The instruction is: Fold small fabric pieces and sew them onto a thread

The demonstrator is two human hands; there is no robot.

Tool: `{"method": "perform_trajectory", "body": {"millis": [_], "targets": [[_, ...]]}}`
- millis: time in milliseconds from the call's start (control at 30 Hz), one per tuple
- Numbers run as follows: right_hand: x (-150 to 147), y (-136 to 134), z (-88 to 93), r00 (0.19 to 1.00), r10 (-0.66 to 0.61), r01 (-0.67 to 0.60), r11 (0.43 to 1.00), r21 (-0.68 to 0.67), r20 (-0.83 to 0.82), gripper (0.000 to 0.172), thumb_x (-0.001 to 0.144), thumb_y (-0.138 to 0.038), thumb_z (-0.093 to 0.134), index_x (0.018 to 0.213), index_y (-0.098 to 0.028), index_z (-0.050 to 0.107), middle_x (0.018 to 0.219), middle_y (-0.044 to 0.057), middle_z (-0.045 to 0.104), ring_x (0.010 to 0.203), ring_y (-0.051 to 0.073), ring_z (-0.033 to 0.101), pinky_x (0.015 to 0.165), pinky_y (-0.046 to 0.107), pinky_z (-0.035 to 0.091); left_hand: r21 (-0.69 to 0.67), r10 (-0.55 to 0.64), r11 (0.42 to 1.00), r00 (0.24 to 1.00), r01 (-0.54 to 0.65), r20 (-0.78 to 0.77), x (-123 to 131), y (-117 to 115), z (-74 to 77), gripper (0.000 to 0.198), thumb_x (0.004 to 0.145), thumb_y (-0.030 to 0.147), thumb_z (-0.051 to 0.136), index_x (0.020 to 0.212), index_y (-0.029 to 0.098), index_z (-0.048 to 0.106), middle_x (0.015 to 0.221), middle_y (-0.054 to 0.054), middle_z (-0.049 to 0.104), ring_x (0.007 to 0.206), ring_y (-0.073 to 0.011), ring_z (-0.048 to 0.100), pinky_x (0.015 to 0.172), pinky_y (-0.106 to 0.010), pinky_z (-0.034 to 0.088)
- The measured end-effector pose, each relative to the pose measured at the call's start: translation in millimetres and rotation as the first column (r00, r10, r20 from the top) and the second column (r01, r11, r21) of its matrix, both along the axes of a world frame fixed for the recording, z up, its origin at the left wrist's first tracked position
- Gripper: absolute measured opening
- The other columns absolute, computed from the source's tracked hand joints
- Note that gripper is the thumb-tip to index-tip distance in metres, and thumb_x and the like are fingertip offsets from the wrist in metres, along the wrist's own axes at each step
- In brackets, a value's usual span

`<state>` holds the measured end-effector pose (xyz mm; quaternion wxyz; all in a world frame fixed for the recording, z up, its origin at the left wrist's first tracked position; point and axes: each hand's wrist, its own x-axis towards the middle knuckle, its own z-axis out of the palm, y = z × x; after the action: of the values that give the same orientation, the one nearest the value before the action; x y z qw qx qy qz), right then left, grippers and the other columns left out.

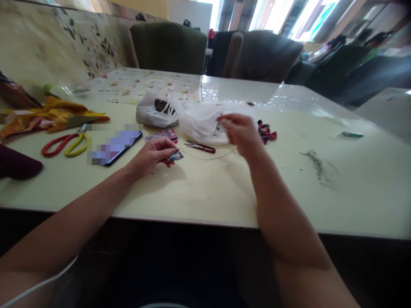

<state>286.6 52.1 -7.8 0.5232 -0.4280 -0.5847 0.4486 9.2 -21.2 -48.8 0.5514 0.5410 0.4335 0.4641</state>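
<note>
Near the table's front, my left hand (157,155) pinches a small patterned piece of cloth (176,156). From this cloth a dark thread (205,159) loops rightward and passes out of sight behind my right wrist. My right hand (239,130) is raised over the table with its fingers pinched together, blurred by motion; what sits between the fingertips is too small to make out. Between the hands lie thread snips (201,147) with dark red handles. A flat patterned cloth (162,136) rests just beyond my left hand.
Past my hands stand a white plastic bag (152,114) with dark filling and another crumpled white bag (199,122). Scissors (66,143), a phone (117,147) and yellow cloth (54,116) lie left. Rightward are red fabric scraps (269,133), tangled threads (317,167) and a green object (352,134).
</note>
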Motion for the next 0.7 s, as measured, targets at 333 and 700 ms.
{"method": "perform_trajectory", "body": {"millis": [333, 700], "targets": [[-45, -31, -14.5, 0.860, 0.487, -0.510, 0.799, -0.320, -0.156, 0.033, 0.074, -0.028, 0.069, 0.066, -0.022, 0.037, 0.054, -0.011, 0.024, 0.045, 0.003, 0.015, 0.040, 0.018, 0.009, 0.003, 0.009, 1.000, 1.000, -0.010, 0.028, 2, -4, 4.1, 0.032, 0.070, 0.037, 0.091, 0.084, 0.015, 0.072, 0.077, -0.003, 0.073, 0.056, -0.0111, 0.064, 0.051, -0.022, 0.057], [-24, -6, -14.0, 0.998, -0.049, 0.054, 0.963, -0.263, 0.025, 0.023, 0.072, -0.017, 0.051, 0.062, -0.024, 0.030, 0.050, -0.009, 0.021, 0.043, 0.006, 0.018, 0.042, 0.023, 0.010, 0.006, 0.017, 1.000, 1.000, -0.017, 0.004, 2, -4, 4.5, 0.031, 0.070, 0.037, 0.090, 0.083, 0.015, 0.072, 0.076, -0.004, 0.073, 0.058, -0.0119, 0.063, 0.052, -0.023, 0.057]]}}
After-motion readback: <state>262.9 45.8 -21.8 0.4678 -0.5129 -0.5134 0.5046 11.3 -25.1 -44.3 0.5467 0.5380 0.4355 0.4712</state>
